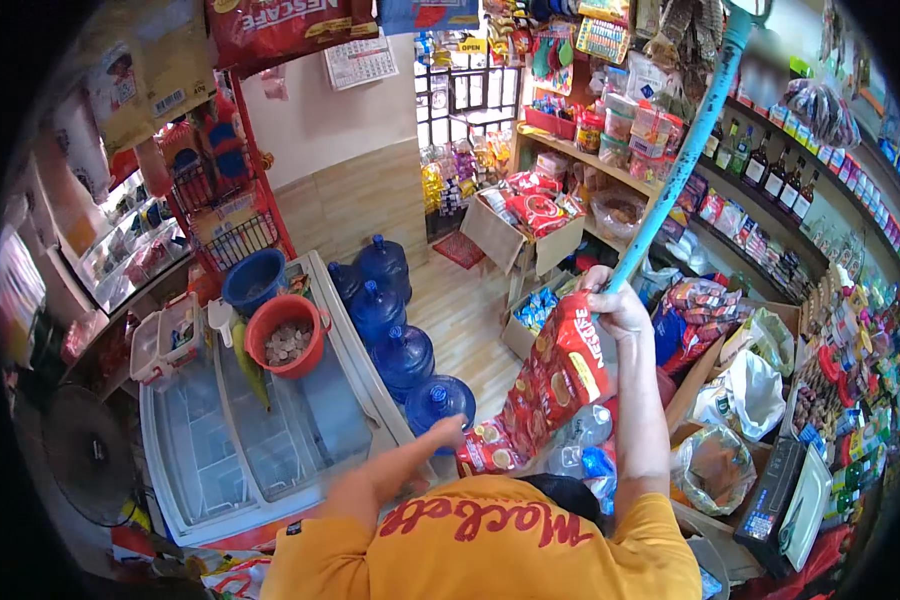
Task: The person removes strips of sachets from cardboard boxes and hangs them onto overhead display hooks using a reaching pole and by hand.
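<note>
Red Nescafe packet [550,385], long and creased, hangs slantwise before the person's chest, its upper end at the right hand and its lower end near the left. The right hand [622,302] is raised and closed, its fingers pinching the packet's top edge. A blue pole [675,170] slopes from the far right down to that same hand, which appears to grip its lower end as well, though the fingers hide the exact hold. The left hand [450,432] is at the packet's lower end, blurred; whether it pinches the corner or only rests against it cannot be told.

As far as can be judged, the handling is partway through: the packet is already lifted and held up, and the pole is at hand too. The packet is not yet hung up or set down, so placing it remains undone. No torn edge can be made out on it.

To the left stands a freezer [320,430] carrying a red bowl [288,364] of coins and a blue bowl [254,284]. Blue water jugs [402,355] line its right side, and farther off sits an open cardboard box [503,238] of red packs.
</note>
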Demonstrator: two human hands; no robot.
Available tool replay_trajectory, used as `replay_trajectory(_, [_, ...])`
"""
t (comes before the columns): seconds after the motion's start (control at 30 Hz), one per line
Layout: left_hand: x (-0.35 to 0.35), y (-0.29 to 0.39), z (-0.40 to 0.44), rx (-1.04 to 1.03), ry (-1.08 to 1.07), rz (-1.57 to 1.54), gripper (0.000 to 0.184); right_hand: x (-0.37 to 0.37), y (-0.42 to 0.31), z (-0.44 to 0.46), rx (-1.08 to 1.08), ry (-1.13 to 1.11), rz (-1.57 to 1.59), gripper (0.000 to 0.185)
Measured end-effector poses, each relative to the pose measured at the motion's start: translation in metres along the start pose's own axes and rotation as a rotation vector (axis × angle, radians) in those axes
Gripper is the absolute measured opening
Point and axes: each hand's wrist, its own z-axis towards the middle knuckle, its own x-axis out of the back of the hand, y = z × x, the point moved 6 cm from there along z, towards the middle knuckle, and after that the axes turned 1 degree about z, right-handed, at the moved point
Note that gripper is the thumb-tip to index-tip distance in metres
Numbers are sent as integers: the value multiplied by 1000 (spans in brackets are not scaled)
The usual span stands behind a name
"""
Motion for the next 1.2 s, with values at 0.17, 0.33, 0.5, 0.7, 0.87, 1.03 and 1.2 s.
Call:
replay_trajectory(0.17, [23, 48, -7, -305, 212, -264, 96, -18, 11, 9, -94, -62, 66, 30])
replay_trajectory(0.33, [32, 98, 19, -759, -86, -544, 76, -11, 59, 7, -138, -45, -95, 35])
replay_trajectory(0.5, [45, 95, -19, -598, -120, -436, 46, 16, 68, 5, -196, 38, -73, 30])
replay_trajectory(0.7, [78, 110, -66, -864, -214, -453, 40, 83, 64, -8, -149, 262, -233, 22])
replay_trajectory(0.87, [134, 146, -106, -915, -179, -505, 27, 75, 66, -17, -262, 308, -417, 11])
replay_trajectory(1.03, [205, 180, -147, -999, -164, -906, 19, 98, 101, -15, -83, 272, -279, 22])
replay_trajectory(1.2, [229, 193, -152, -952, -7, -832, 19, 115, 131, -25, -100, 285, -162, 13])
